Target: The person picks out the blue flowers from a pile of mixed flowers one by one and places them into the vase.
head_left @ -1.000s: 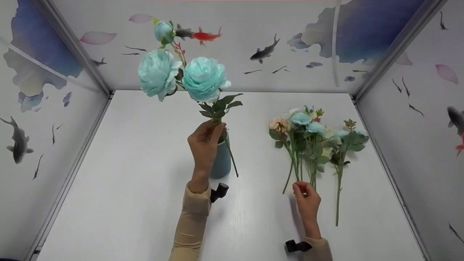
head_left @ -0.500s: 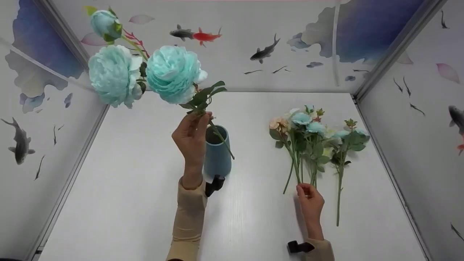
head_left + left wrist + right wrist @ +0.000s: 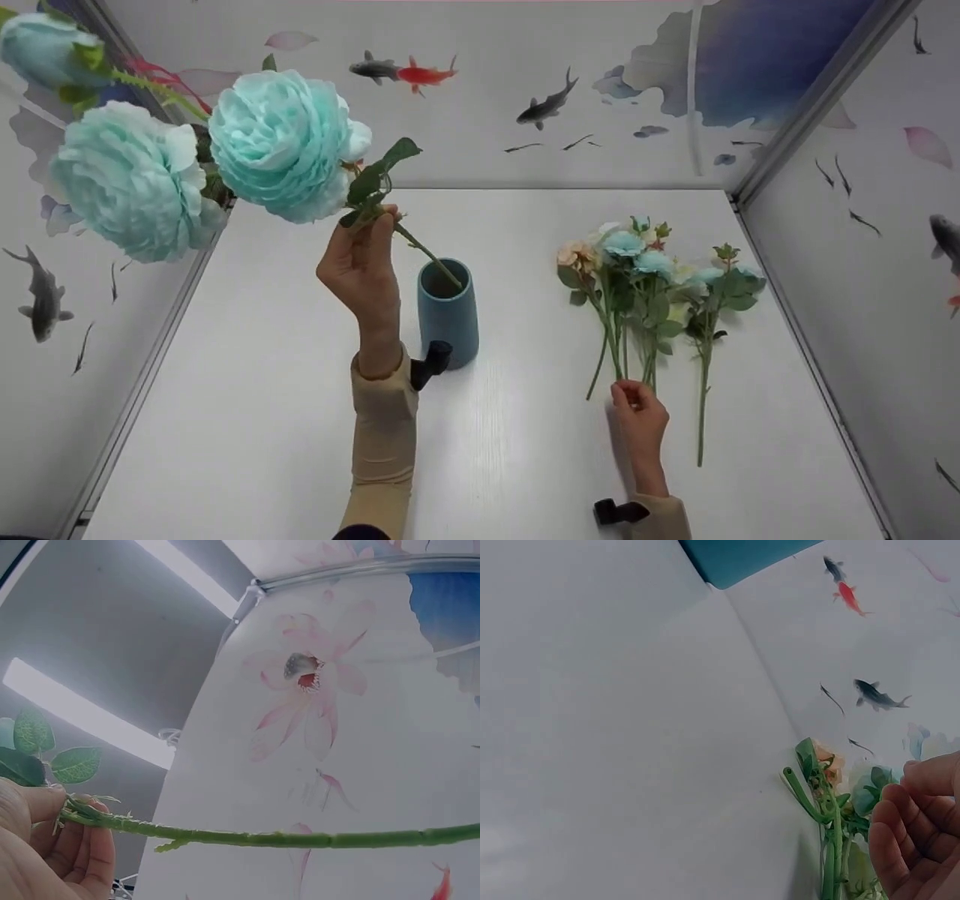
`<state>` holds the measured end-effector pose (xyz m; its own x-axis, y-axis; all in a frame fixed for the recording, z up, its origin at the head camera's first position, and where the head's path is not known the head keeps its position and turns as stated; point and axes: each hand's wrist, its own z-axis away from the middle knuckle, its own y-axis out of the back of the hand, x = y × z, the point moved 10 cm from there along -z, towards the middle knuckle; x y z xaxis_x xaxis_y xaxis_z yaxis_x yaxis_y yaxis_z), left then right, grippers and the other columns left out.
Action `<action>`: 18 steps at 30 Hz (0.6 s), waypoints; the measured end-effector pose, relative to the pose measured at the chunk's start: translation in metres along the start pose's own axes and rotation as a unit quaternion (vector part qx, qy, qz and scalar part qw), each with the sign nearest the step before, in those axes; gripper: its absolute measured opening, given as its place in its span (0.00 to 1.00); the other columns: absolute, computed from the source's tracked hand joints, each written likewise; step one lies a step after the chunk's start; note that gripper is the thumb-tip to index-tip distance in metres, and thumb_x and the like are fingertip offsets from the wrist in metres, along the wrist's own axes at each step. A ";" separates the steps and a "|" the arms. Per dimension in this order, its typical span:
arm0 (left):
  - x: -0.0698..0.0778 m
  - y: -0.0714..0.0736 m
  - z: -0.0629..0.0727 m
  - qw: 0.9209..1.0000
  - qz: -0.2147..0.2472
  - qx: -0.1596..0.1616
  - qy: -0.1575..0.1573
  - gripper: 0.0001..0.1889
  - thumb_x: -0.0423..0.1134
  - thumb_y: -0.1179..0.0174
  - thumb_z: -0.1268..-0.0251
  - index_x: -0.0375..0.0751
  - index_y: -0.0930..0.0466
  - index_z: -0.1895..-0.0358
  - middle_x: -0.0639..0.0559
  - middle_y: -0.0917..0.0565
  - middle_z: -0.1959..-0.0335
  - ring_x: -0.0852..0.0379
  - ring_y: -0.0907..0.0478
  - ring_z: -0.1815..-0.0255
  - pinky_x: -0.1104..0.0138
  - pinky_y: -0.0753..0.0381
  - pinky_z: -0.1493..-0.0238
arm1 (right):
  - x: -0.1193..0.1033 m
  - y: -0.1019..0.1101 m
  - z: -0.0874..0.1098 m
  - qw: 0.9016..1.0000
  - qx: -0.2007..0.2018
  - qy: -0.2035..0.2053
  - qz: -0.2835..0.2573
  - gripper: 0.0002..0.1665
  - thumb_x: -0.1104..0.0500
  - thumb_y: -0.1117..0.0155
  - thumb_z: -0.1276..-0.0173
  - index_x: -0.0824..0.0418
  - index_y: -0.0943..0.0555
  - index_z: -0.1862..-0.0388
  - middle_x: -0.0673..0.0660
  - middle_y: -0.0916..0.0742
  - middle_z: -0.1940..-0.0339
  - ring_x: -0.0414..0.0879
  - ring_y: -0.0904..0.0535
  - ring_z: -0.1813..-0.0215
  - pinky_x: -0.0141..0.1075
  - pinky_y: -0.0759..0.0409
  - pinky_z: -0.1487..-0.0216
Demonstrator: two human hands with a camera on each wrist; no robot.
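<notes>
My left hand point(image 3: 367, 274) pinches the green stem point(image 3: 330, 840) of a flower spray between thumb and fingers, just below its leaves. The spray has two large turquoise blooms point(image 3: 281, 146) and a bud point(image 3: 52, 52), and leans up to the left. In the head view the stem's lower end overlaps the mouth of a blue vase point(image 3: 448, 322), which stands upright on the table. My right hand point(image 3: 643, 420) hovers by the stem ends of a bunch of flowers point(image 3: 626, 292), fingers loosely curled. Nothing shows between its fingertips in the right wrist view.
To the right of the bunch lies a single flower stem point(image 3: 702, 397) with leaves and pale blue petals. The white table point(image 3: 247, 360) is bounded by walls point(image 3: 480, 150) printed with fish and petals at the back and both sides.
My left hand has moved left and slightly up with the flower spray, which now tilts further left. The vase mouth has come into clear sight. My right hand has barely shifted.
</notes>
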<state>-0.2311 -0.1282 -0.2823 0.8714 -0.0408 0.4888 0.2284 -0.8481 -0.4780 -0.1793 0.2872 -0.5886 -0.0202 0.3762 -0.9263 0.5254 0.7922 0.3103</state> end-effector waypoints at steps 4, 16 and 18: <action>-0.002 0.000 0.000 1.000 -0.016 -0.008 -0.005 0.10 0.25 0.40 0.42 0.14 0.24 0.64 0.47 0.15 0.68 0.49 0.17 0.67 0.58 0.19 0.58 | 0.010 -0.003 0.000 1.000 -0.008 -0.022 0.014 0.03 0.66 0.35 0.40 0.67 0.18 0.68 0.56 0.17 0.75 0.36 0.26 0.74 0.24 0.29 0.75; -0.029 0.002 0.018 0.999 -0.034 -0.041 0.007 0.11 0.27 0.37 0.43 0.17 0.23 0.66 0.42 0.16 0.69 0.54 0.17 0.66 0.62 0.19 0.58 | 0.010 -0.003 0.000 1.000 -0.005 -0.016 0.026 0.03 0.67 0.35 0.40 0.67 0.18 0.70 0.57 0.18 0.75 0.38 0.26 0.73 0.24 0.30 0.74; -0.032 0.003 0.022 0.998 -0.040 -0.047 0.009 0.09 0.25 0.38 0.44 0.17 0.22 0.65 0.44 0.16 0.69 0.54 0.17 0.65 0.63 0.19 0.58 | 0.011 -0.003 -0.001 0.999 -0.006 -0.015 0.032 0.03 0.66 0.35 0.40 0.67 0.18 0.70 0.57 0.17 0.75 0.38 0.26 0.73 0.24 0.30 0.73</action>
<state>-0.2490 -0.1178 -0.3154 0.8445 0.0204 0.5352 0.2540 -0.8950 -0.3667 -0.1817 0.2893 -0.5996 0.0388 0.4117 -0.9105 0.5149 0.7727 0.3713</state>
